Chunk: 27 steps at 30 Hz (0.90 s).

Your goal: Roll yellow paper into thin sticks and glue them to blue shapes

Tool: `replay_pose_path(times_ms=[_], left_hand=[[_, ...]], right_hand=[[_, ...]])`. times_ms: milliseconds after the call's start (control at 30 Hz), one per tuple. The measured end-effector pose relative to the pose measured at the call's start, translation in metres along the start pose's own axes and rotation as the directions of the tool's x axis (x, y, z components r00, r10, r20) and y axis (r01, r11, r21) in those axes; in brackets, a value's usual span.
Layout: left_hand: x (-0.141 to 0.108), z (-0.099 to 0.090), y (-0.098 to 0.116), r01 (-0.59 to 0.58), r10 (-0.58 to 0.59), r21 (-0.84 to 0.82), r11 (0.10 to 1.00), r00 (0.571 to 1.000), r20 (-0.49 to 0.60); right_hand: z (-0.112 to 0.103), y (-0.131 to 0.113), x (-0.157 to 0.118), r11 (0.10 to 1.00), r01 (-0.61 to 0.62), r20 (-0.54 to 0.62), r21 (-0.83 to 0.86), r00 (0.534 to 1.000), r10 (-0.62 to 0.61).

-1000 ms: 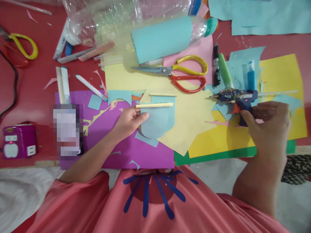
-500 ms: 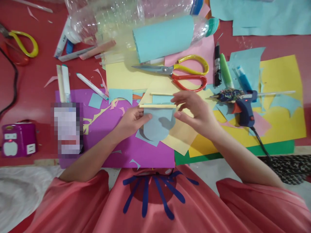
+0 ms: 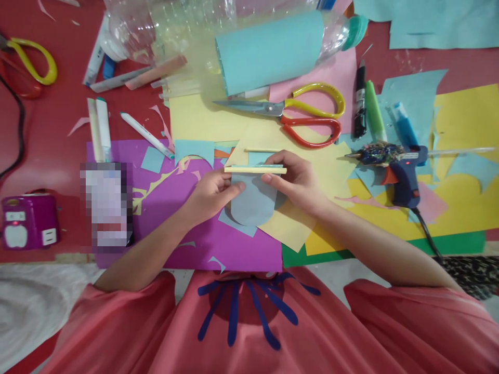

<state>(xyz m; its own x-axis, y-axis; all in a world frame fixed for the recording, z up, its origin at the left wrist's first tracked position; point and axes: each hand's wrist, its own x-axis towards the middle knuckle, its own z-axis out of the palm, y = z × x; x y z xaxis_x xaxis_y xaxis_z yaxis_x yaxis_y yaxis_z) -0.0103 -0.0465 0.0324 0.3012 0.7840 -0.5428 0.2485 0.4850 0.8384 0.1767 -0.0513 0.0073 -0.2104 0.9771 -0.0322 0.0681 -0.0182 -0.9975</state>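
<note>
A light blue paper piece (image 3: 255, 200) with a rounded lower edge hangs between my hands, and a thin pale yellow strip (image 3: 255, 170) runs along its top. My left hand (image 3: 212, 195) pinches its left side, thumb on the blue face. On the right, my right hand (image 3: 294, 182) grips the upper edge between thumb and fingers. Beneath lie cream paper (image 3: 292, 228) and purple paper (image 3: 163, 218). Scissors with yellow and red handles (image 3: 273, 109) rest just above my hands.
Clear plastic bottles, one wrapped in light blue paper (image 3: 271, 52), lie at the back. A glue gun (image 3: 405, 176) is at right near a black pen (image 3: 360, 101). At left are a phone (image 3: 107, 205), a purple box (image 3: 30, 221) and more scissors (image 3: 35, 59).
My right hand has moved left and closed onto the paper piece's right side. My left hand keeps its pinch. The view has shifted slightly, with the bottles and glue gun farther right.
</note>
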Motion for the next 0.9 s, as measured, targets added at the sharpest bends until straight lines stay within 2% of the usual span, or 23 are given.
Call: replay_pose_path(times_ms=[300, 467, 700, 900], left_hand=[[0.0010, -0.0017, -0.0049, -0.040, 0.039, 0.057, 0.998, 0.999, 0.021], [0.0026, -0.0030, -0.0037, -0.139, 0.137, 0.048, 0.989, 0.989, 0.046], [0.0017, -0.0047, -0.0009, -0.300, 0.304, 0.106, 0.948, 0.953, -0.019], [0.0000, -0.0042, -0.0060, -0.324, 0.337, 0.162, 0.932, 0.939, -0.064]], right_hand=[[-0.0009, -0.0008, 0.0001, 0.999, -0.002, -0.011, 0.035, 1.000, 0.003], [-0.0003, -0.0003, -0.0009, 0.998, 0.012, -0.012, 0.063, 1.000, -0.011], [0.0000, 0.0066, -0.0029, 0.999, 0.045, 0.079, -0.003, 0.996, -0.045], [-0.0001, 0.0081, -0.0040, 0.996, 0.078, 0.083, -0.045, 0.994, -0.074]])
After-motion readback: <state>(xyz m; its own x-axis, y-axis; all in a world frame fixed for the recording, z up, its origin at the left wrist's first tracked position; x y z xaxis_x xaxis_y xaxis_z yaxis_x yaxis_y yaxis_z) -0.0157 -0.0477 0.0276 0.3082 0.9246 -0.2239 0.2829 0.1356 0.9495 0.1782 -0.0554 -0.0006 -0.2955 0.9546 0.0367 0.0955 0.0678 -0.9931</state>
